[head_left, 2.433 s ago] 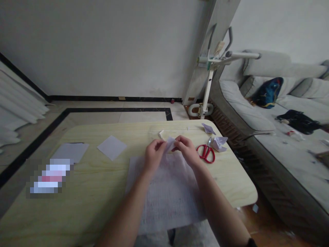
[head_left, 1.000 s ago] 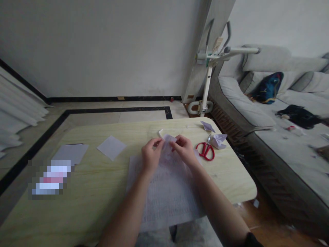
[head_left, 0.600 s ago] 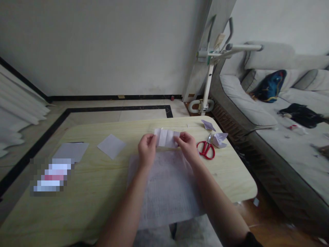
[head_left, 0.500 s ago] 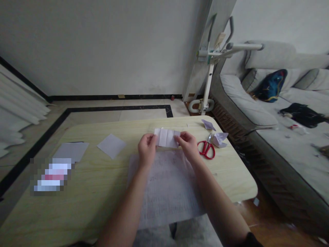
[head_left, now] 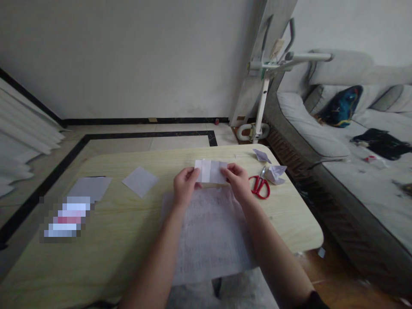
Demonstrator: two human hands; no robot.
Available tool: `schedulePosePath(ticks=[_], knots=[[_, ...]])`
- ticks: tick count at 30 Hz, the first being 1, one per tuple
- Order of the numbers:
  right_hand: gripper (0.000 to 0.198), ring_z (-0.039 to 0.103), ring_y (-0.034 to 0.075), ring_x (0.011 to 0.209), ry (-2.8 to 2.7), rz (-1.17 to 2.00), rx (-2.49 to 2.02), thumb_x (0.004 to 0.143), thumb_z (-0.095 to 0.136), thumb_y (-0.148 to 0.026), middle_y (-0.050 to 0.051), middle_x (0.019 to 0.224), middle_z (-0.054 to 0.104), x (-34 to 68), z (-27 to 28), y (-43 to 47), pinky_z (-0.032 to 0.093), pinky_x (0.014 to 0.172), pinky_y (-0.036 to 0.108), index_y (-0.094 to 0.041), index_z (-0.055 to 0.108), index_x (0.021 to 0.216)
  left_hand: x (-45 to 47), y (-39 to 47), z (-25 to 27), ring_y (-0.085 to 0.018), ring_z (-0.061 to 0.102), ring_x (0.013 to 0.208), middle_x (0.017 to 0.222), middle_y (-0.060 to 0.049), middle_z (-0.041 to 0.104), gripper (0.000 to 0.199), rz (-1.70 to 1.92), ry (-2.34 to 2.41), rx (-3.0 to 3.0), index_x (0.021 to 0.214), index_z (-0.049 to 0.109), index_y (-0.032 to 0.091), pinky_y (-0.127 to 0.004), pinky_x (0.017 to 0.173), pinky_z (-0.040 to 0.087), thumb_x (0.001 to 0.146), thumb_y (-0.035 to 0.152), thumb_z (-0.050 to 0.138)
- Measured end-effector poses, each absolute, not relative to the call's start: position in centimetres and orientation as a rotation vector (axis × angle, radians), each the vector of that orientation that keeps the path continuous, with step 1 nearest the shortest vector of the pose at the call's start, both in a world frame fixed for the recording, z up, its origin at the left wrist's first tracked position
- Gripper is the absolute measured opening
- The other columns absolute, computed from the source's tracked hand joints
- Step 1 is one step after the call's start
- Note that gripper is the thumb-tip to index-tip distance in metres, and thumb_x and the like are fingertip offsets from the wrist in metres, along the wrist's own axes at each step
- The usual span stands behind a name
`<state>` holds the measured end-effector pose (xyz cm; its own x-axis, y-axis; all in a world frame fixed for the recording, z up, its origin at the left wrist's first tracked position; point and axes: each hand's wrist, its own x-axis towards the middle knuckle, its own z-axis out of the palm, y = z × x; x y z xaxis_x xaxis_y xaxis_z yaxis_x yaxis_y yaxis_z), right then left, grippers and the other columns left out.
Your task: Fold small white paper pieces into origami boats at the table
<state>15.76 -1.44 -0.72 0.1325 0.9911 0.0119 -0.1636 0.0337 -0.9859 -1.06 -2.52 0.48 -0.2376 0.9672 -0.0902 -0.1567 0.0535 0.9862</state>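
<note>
Between my two hands is a small white piece of folded paper [head_left: 210, 171] with upright crease lines, held above the far part of the table. My left hand [head_left: 186, 184] pinches its left end between thumb and fingers. At the right end, the thumb and fingers of my right hand [head_left: 237, 178] grip the paper too. Under my forearms lies a large, thin printed sheet [head_left: 212, 236], which reaches over the table's near edge. Red-handled scissors [head_left: 260, 187] rest just right of my right hand, their blades pointing away.
Beyond the scissors are a folded paper shape [head_left: 276, 174] and a smaller folded piece [head_left: 262, 156]. On the left lie a square white sheet [head_left: 140, 182], further paper [head_left: 93, 187] and a blurred-out object [head_left: 69, 219]. A grey sofa [head_left: 309, 128] stands right of the wooden table [head_left: 128, 240].
The folded paper is drawn slightly wider, with the hands a little farther apart, and fewer raised folds show on its right part. Everything on the table stays in place.
</note>
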Motion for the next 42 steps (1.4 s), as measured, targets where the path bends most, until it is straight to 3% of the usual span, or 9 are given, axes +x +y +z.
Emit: schedulePosePath(ticks=[5,11,16,23,29,33,36,39,42], knots=[[0.022,0.049,0.009,0.054,-0.974,1.226,-1.064,0.070,0.073,-0.034,-0.004,0.061,0.054,15.7,-0.7,-1.6,0.038,0.052,0.021,-0.019,0.057,0.068,-1.1,-2.7,0.6,-0.015,0.062,0.056,0.064,-0.001,0.065,0.030,1.411,1.283,1.018,0.077,0.068,0.013,-0.022,0.051,0.047,0.073,0.043,0.066],[0.020,0.050,0.010,0.053,-1.008,1.241,-1.072,0.068,0.072,-0.034,-0.004,0.060,0.055,15.5,-0.4,-1.7,0.040,0.050,0.022,-0.019,0.059,0.070,-1.1,-3.1,1.0,-0.016,0.058,0.067,0.065,-0.001,0.064,0.027,1.406,1.371,1.307,0.072,0.070,0.014,-0.023,0.061,0.044,0.076,0.041,0.064],[0.019,0.054,0.012,0.052,-1.074,1.227,-1.118,0.068,0.072,-0.033,-0.002,0.059,0.058,15.1,-0.1,-1.9,0.043,0.050,0.025,-0.018,0.061,0.070,-0.7,-3.3,1.4,-0.022,0.061,0.068,0.064,-0.007,0.065,0.044,1.378,1.214,1.141,0.065,0.066,0.016,-0.029,0.061,0.047,0.080,0.056,0.055],[0.019,0.055,0.012,0.050,-1.099,1.130,-1.152,0.069,0.071,-0.034,-0.002,0.059,0.060,14.8,-0.4,-1.8,0.045,0.048,0.025,-0.018,0.061,0.072,-0.4,-3.2,1.8,-0.028,0.066,0.091,0.087,-0.012,0.072,0.039,1.323,1.097,1.067,0.087,0.071,0.017,-0.035,0.073,0.052,0.076,0.054,0.065],[0.017,0.057,0.014,0.051,-1.140,1.127,-1.151,0.069,0.070,-0.032,-0.001,0.060,0.061,14.5,-0.7,-1.9,0.047,0.049,0.027,-0.018,0.062,0.075,-0.5,-3.2,1.1,-0.024,0.067,0.088,0.095,-0.010,0.074,0.035,1.218,1.083,1.196,0.094,0.072,0.016,-0.033,0.075,0.053,0.078,0.046,0.065],[0.013,0.056,0.014,0.054,-1.206,1.121,-1.107,0.069,0.070,-0.029,-0.001,0.061,0.061,14.5,-0.6,-2.1,0.045,0.052,0.026,-0.019,0.063,0.074,-0.5,-3.0,0.3,-0.021,0.067,0.079,0.088,-0.007,0.074,0.028,1.150,1.155,1.347,0.092,0.071,0.015,-0.028,0.070,0.052,0.076,0.038,0.066],[0.016,0.058,0.015,0.062,-1.255,1.083,-1.102,0.077,0.064,-0.033,0.001,0.070,0.065,14.8,-0.2,-2.2,0.047,0.058,0.027,-0.019,0.067,0.082,-0.7,-2.9,-0.3,-0.019,0.066,0.073,0.080,-0.004,0.072,0.026,1.160,1.273,1.419,0.089,0.070,0.015,-0.026,0.064,0.050,0.082,0.037,0.058],[0.026,0.062,0.017,0.076,-1.280,1.065,-1.103,0.079,0.064,-0.039,0.003,0.087,0.070,15.1,0.1,-2.3,0.048,0.069,0.029,-0.021,0.070,0.097,-0.9,-2.9,-0.8,-0.018,0.066,0.077,0.083,-0.003,0.073,0.023,1.127,1.315,1.571,0.091,0.071,0.016,-0.025,0.068,0.049,0.083,0.033,0.057],[0.025,0.061,0.016,0.071,-1.295,1.130,-1.125,0.074,0.071,-0.040,0.003,0.080,0.069,15.0,0.0,-2.3,0.047,0.065,0.028,-0.019,0.071,0.089,-0.7,-3.0,-0.6,-0.019,0.067,0.081,0.086,-0.004,0.073,0.022,1.142,1.290,1.569,0.092,0.071,0.016,-0.026,0.073,0.050,0.080,0.033,0.063]])
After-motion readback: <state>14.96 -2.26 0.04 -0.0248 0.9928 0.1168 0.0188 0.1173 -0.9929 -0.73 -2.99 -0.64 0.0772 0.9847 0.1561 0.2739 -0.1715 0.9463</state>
